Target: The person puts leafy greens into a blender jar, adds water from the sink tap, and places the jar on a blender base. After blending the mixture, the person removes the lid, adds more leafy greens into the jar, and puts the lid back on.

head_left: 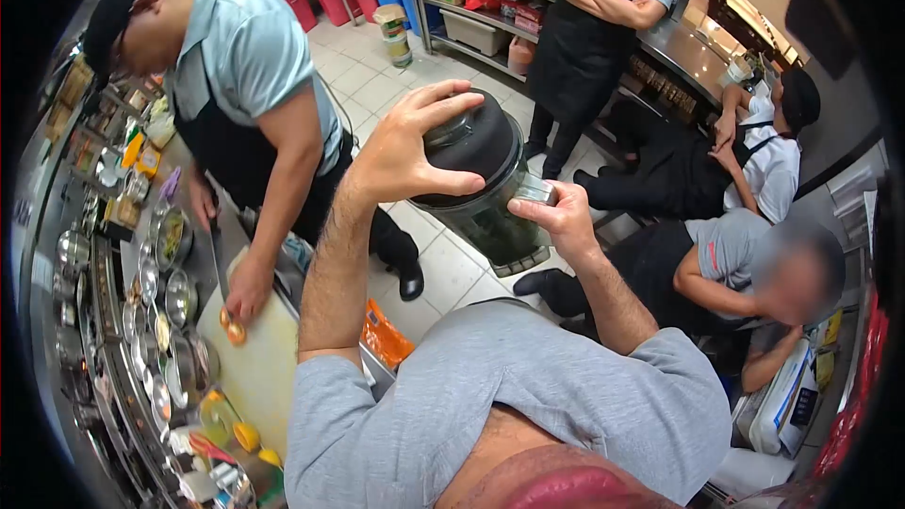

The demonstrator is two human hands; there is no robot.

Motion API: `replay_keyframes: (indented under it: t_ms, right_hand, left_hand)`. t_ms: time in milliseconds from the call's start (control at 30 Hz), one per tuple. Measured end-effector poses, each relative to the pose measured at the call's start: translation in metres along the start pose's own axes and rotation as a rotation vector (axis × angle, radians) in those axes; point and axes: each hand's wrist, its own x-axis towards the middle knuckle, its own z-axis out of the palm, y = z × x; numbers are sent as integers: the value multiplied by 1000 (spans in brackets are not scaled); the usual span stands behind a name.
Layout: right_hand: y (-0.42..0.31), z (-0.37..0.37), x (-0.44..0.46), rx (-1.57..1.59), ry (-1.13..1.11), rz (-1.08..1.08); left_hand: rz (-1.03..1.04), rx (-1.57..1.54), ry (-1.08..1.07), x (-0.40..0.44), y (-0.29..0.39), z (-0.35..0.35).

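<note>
A blender jar with dark contents is held up in front of my chest, tilted. My left hand spreads over its black lid, thumb along the near edge and fingers across the top. My right hand is wrapped round the jar's clear handle on the right side. What exactly is inside the jar is too dark to tell.
At the left, a co-worker cuts food with a knife on a cutting board. Metal bowls line that counter. Several people stand or sit behind and to the right. Stacked tubs stand on the tiled floor.
</note>
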Motion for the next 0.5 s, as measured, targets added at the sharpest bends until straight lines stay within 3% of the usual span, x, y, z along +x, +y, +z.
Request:
replay_keyframes:
  t_ms: [200, 500]
  right_hand:
    - [13, 4, 120, 16, 71, 25]
    - [51, -33, 354, -138, -8, -17]
  left_hand:
    - [98, 262, 26, 71, -96, -11]
    - [11, 15, 52, 214, -275, -41]
